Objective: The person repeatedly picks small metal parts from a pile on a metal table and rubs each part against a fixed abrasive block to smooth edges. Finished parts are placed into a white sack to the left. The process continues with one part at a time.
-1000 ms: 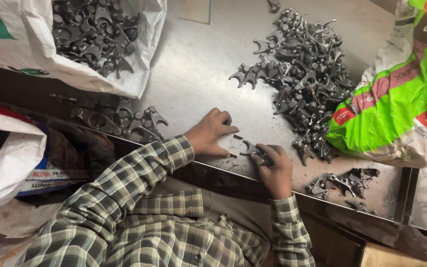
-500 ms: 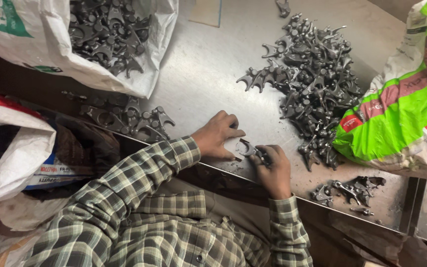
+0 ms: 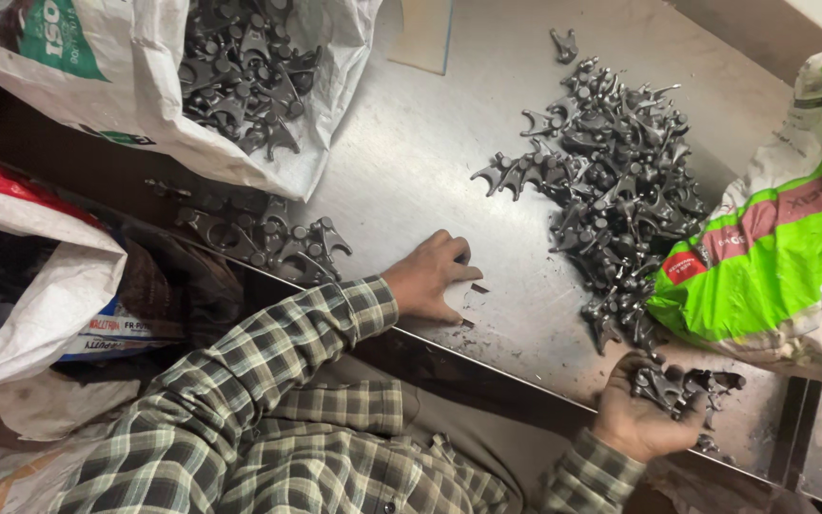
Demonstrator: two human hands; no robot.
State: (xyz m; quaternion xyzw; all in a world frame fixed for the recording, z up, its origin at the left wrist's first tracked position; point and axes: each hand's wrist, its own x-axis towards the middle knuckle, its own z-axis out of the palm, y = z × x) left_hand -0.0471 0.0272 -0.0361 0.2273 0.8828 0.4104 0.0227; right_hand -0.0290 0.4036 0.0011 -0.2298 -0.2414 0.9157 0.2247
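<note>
My left hand (image 3: 433, 277) rests knuckles-up on the steel table (image 3: 430, 152), fingers curled over its near edge area, with nothing visible in it. My right hand (image 3: 641, 409) is at the table's front right edge, palm up, holding a dark forged metal part (image 3: 666, 388) beside a small cluster of the same parts (image 3: 711, 385). A large heap of dark forked metal parts (image 3: 620, 181) lies on the table just above my right hand. Both sleeves are green plaid.
A white sack (image 3: 192, 76) full of the same parts lies open at top left, with more parts (image 3: 268, 238) spilled below it. A green and white sack (image 3: 782, 247) sits at right. Another white sack (image 3: 30, 276) is at left.
My right hand has moved right along the table's front edge, away from my left hand, to the small cluster of parts. My left hand stayed on the table with its fingers curled in.
</note>
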